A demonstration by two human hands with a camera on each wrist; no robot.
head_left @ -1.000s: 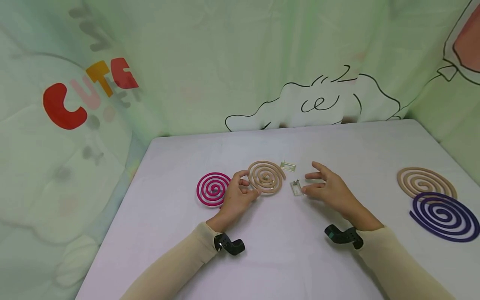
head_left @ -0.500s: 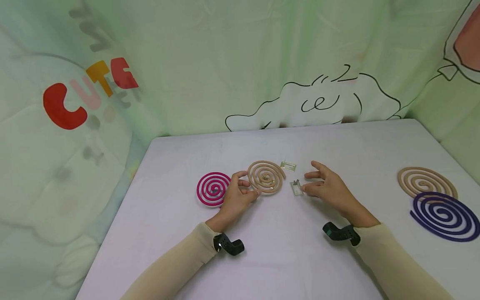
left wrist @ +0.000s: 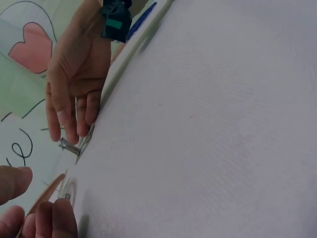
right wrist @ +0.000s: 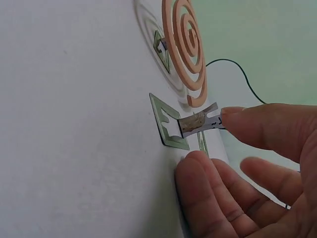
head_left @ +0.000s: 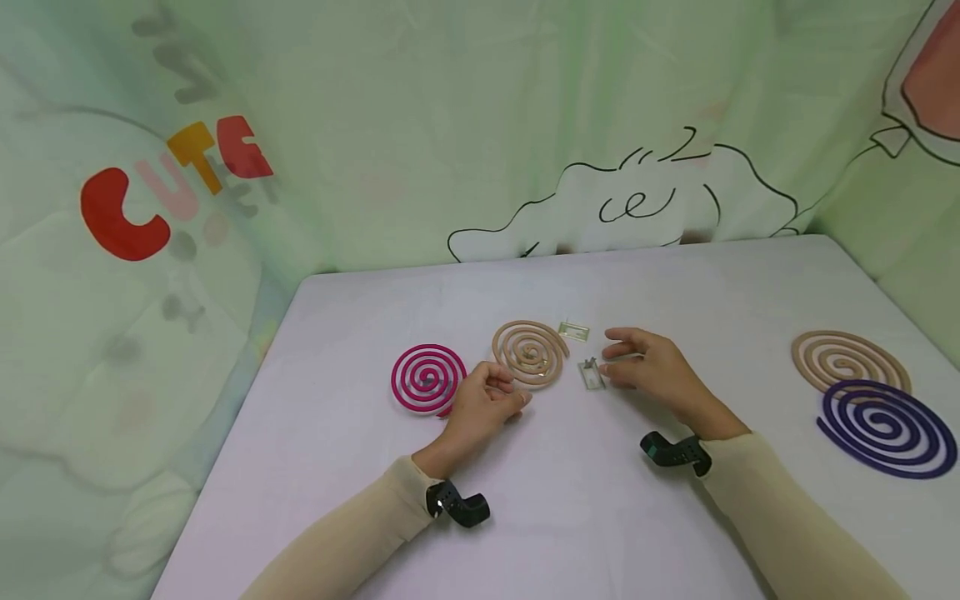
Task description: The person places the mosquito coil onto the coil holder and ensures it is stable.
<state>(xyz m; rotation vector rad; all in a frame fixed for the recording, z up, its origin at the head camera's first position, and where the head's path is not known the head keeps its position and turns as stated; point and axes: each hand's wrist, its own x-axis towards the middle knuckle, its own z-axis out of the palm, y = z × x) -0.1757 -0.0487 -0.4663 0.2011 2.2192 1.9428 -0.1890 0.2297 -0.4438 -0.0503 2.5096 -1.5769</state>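
A tan mosquito coil sits raised on a small metal stand near the table's middle. Just below its front left edge is my left hand, thumb and fingers apart, holding nothing. A second metal coil stand lies flat to the right, its tab bent up. My right hand is beside this stand with loosely extended fingers; in the right wrist view one fingertip appears at the tab, though contact is unclear. A third stand lies behind. The pink coil is left of my left hand, which partly covers it.
At the right of the white table, a purple coil overlaps another tan coil. A printed green curtain hangs behind the table. Each wrist wears a black camera band.
My left hand has drawn back from the tan coil's edge, toward me and slightly right. My right hand has shifted slightly left, its fingers closer together. The coils and stands stay in place.
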